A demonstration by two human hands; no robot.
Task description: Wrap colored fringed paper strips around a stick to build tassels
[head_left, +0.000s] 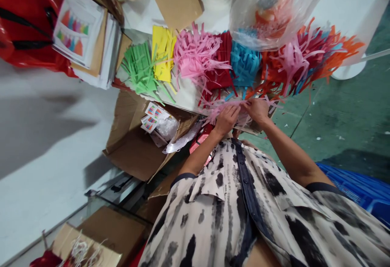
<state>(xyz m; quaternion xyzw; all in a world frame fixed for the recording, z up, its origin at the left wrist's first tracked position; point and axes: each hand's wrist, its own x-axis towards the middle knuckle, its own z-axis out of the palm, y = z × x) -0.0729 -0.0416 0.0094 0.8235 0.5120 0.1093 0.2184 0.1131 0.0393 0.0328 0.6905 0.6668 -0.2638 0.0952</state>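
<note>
The left hand [226, 120] and right hand [258, 110] pinch a pink paper fringe [219, 111] at the near edge of the worktop [187, 94], their grips clamped on it, apparently to hold the strips taut between them. Beyond, green paper fringe [138, 68], yellow paper fringe [163, 53] and blue paper fringe [245, 57] lie in separate bunches, keeping the colours apart.

Your cream shirt [204, 185] bears black ink-blot streaks and a navy placket [246, 177], below paper fringes [245, 57] of green, yellow, pink, red, blue and orange across the upper frame, pink paper strips [222, 110] at centre.
</note>
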